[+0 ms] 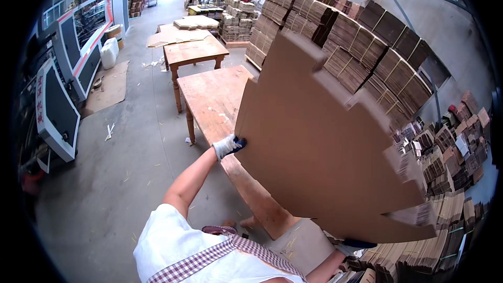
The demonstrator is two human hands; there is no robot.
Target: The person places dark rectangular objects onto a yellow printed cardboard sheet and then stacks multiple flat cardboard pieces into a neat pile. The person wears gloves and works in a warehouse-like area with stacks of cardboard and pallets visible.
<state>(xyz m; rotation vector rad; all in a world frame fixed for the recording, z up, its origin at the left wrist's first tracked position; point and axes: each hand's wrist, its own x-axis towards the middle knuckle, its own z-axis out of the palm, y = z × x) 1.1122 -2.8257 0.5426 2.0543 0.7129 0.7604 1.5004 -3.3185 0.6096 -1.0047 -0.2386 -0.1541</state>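
A large brown die-cut cardboard sheet (309,136), with notched edges and what look like more layers behind it along its right side, stands tilted up before me. My left hand (229,147), in a white and dark blue glove, is closed on its left edge. At its lower right edge, my right hand (358,244), gloved the same way, grips from below; most of its fingers are hidden. The cardboard leans over a worn wooden table (209,91) and covers much of its top.
Beyond stands a second wooden table (196,50) with flat cardboard pieces (178,36) on it. Tall strapped cardboard bundles (361,36) line the right, with more stacked cardboard (408,251) near my right arm. Grey machines (57,110) and a white jug (109,55) stand left.
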